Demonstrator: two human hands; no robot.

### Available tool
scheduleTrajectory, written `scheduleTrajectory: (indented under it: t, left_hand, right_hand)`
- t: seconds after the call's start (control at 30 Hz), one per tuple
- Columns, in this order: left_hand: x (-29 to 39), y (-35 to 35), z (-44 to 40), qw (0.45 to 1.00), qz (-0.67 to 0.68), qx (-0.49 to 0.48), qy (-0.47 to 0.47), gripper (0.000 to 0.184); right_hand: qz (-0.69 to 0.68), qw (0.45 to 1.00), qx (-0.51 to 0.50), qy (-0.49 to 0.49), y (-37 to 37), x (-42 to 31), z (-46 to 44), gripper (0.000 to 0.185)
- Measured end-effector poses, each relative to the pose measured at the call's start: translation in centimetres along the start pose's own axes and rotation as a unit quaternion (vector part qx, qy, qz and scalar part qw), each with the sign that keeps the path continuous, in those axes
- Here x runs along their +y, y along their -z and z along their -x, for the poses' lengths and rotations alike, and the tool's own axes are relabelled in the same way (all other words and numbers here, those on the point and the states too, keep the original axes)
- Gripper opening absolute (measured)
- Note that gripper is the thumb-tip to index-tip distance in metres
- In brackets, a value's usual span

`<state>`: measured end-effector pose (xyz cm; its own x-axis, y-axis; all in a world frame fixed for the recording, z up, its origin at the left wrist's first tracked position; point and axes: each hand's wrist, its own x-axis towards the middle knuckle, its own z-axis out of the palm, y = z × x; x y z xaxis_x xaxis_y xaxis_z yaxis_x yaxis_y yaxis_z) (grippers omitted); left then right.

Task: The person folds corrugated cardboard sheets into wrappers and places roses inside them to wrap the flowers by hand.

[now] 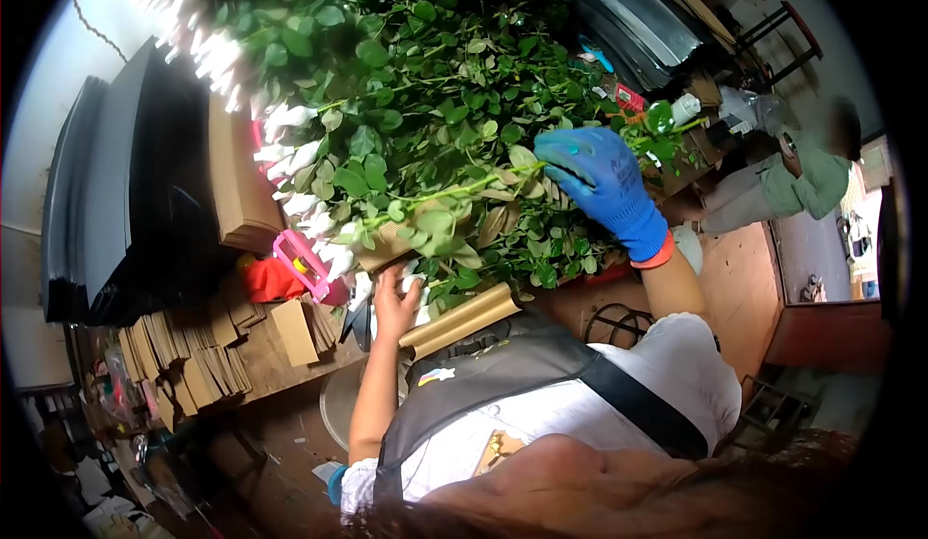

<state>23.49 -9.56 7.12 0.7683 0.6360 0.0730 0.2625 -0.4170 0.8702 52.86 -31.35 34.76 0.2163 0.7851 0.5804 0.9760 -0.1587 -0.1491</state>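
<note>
My right hand [592, 179], in a blue knitted glove with an orange cuff, pinches a long green leafy stem [454, 189] that looks like a rose stem. The stem runs sideways over a big pile of leafy stems [416, 75]. At the pile's left side, the flower heads [314, 218] are covered in white sleeves. My bare left hand [392, 299] is lower down, thumb apart from the fingers, with its fingertips at the edge of a brown corrugated cardboard piece [387, 246]. White-sleeved heads lie beside it.
A pink plastic tool [302, 264] lies left of the flowers, near dark-handled scissors [358, 324]. Cut cardboard pieces [198, 355] fill the left bench. Black sheets [145, 181] stand behind them. A gold-coloured rail [462, 320] runs before my apron. Another person [788, 186] stands at right.
</note>
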Motion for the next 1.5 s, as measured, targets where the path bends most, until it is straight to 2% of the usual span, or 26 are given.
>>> scheduleTrajectory:
  t: [0.03,0.07,0.13,0.2,0.23,0.27,0.33,0.37,0.47,0.53,0.63,0.73,0.77,0.8,0.87,0.9,1.0,1.13,1.17,1.27,1.3,1.43,1.5]
  left_hand:
    - [-2.9,-0.6,0.0,1.000,-0.004,-0.013,0.004,0.045]
    - [0.8,0.2,0.1,1.000,0.012,0.023,0.007,0.044]
    - [-9.9,-3.0,0.9,0.997,-0.028,-0.033,0.062,0.043]
    - [-5.0,-1.5,-0.5,0.996,0.082,0.001,-0.030,0.048]
    - [0.0,0.5,-0.4,1.000,0.006,-0.012,-0.021,0.048]
    - [-1.8,-0.1,-0.4,0.999,0.002,-0.014,-0.032,0.046]
    - [0.1,0.3,-0.3,1.000,0.015,-0.013,0.010,0.043]
    - [0.0,0.3,-0.3,1.000,0.019,-0.008,0.012,0.042]
    - [-0.4,0.0,-0.2,1.000,-0.022,-0.001,-0.020,0.041]
    - [0.2,0.1,-0.2,1.000,0.011,0.007,-0.007,0.041]
    - [-0.3,0.1,-0.2,0.999,-0.018,0.012,-0.030,0.042]
    - [0.0,0.0,-0.2,1.000,-0.023,0.010,-0.003,0.046]
    - [-0.2,0.1,-0.2,0.999,-0.019,0.017,-0.025,0.046]
    - [-0.4,0.1,-0.1,0.999,-0.015,0.022,-0.046,0.047]
    - [-0.6,-0.1,-0.1,0.999,-0.030,-0.001,-0.010,0.050]
    - [-0.4,0.1,-0.1,0.997,-0.045,0.015,-0.065,0.050]
    - [0.5,0.5,-0.1,0.997,-0.045,0.035,-0.053,0.050]
    - [0.8,0.3,-0.1,0.998,-0.035,0.042,-0.022,0.046]
    - [1.7,0.9,-0.2,0.999,-0.029,0.040,-0.003,0.042]
    - [2.7,2.1,-0.9,0.998,-0.045,0.034,0.033,0.037]
    - [2.7,2.3,-1.2,0.994,-0.101,0.047,0.008,0.031]
    - [2.9,3.0,-1.0,0.987,-0.146,0.063,-0.035,0.027]
    - [2.6,3.1,-0.6,0.990,-0.121,0.067,-0.022,0.025]
  right_hand:
    - [-0.022,0.999,-0.017,-0.016,-0.5,0.3,1.1,0.024]
    - [-0.030,0.998,-0.028,-0.038,-1.9,0.8,2.7,0.024]
    - [-0.053,0.994,-0.059,-0.075,-6.3,2.5,6.5,0.025]
    - [0.059,0.965,-0.229,-0.116,-9.3,3.5,9.1,0.030]
    - [0.115,0.936,-0.310,-0.125,-10.5,3.6,9.7,0.032]
    - [0.135,0.951,-0.263,-0.092,-10.8,3.1,9.5,0.034]
    - [0.163,0.972,-0.162,-0.038,-10.2,1.0,8.9,0.039]
    - [0.105,0.989,-0.104,-0.019,-9.8,-0.5,6.9,0.047]
    - [-0.158,0.963,-0.218,0.012,-10.6,-6.4,4.0,0.050]
    - [-0.123,0.935,-0.329,0.053,-14.9,-8.9,4.5,0.048]
    - [0.004,0.877,-0.478,0.050,-20.6,-10.6,4.4,0.033]
    - [0.014,0.888,-0.459,-0.001,-21.9,-9.4,4.4,0.038]
    - [-0.006,0.908,-0.418,-0.038,-21.6,-9.4,4.3,0.040]
    - [-0.003,0.906,-0.417,-0.069,-21.7,-9.6,4.0,0.038]
    - [0.002,0.901,-0.413,-0.135,-21.8,-10.0,3.5,0.034]
    - [-0.003,0.906,-0.397,-0.149,-22.2,-9.6,3.6,0.034]
    - [0.008,0.910,-0.380,-0.167,-22.5,-9.7,3.4,0.034]
    - [0.039,0.886,-0.441,-0.139,-24.4,-9.1,4.0,0.037]
    - [0.035,0.898,-0.425,-0.104,-24.6,-9.4,4.4,0.036]
    - [0.064,0.884,-0.456,-0.081,-26.1,-9.7,4.3,0.035]
    - [0.056,0.898,-0.433,-0.056,-26.1,-9.2,4.4,0.033]
    - [0.033,0.924,-0.377,-0.057,-26.4,-8.9,5.3,0.028]
    - [0.030,0.916,-0.395,-0.070,-26.3,-9.0,5.2,0.027]
